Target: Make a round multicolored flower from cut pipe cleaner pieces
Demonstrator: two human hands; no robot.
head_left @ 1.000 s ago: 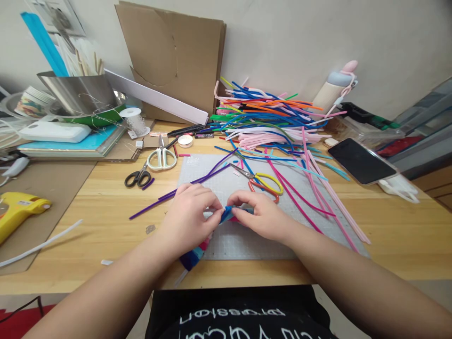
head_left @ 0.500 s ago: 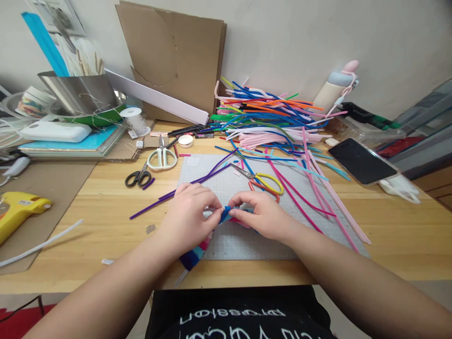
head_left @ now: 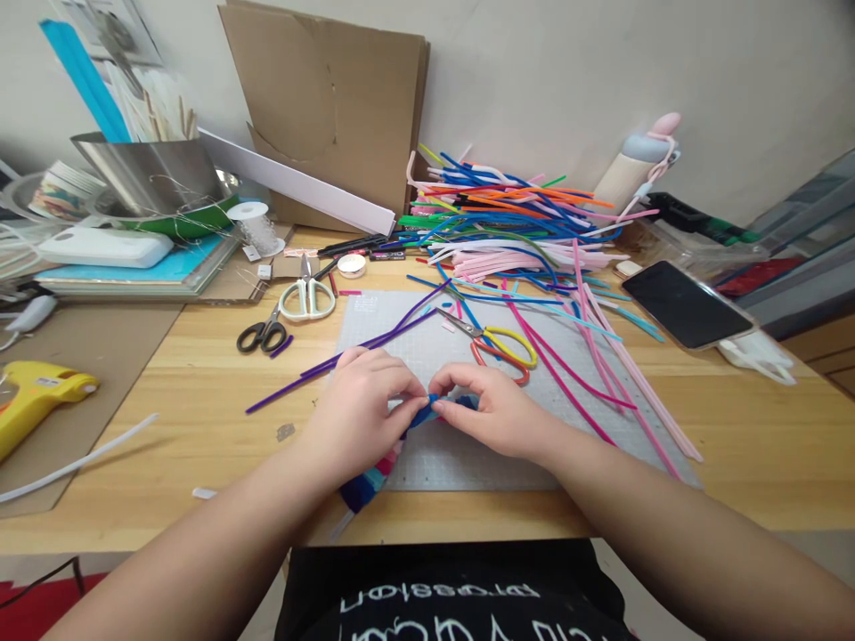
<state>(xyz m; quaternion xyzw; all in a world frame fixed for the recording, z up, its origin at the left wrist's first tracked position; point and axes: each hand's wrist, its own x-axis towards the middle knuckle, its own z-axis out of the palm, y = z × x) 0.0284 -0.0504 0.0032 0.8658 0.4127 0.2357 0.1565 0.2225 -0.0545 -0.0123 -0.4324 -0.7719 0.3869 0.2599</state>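
Observation:
A multicoloured strip of wrapped pipe cleaners (head_left: 365, 485), in blue, pink and light blue bands, runs from under my left hand (head_left: 370, 401) up to my fingertips. Thumb and forefinger of that hand pinch its blue end. Close beside it, my right hand (head_left: 498, 409) pinches the same blue part from the other side, with the fingertips of both hands almost meeting. A thin pale end sticks out at the bottom of the strip. My palms and fingers hide much of the piece. Yellow-and-orange-handled scissors (head_left: 500, 347) lie just beyond my right hand.
A grey cutting mat (head_left: 468, 467) lies under my hands. Purple pipe cleaners (head_left: 287, 392) rest to the left, pink ones (head_left: 567, 383) to the right. A heap of loose pipe cleaners (head_left: 508, 223) fills the back. A yellow glue gun (head_left: 44, 396) and a phone (head_left: 688, 305) lie at the sides.
My fingertips have shifted slightly along the blue part, and the pink bit below my right fingers shows less. Both hands keep their pinch; the table things stay put.

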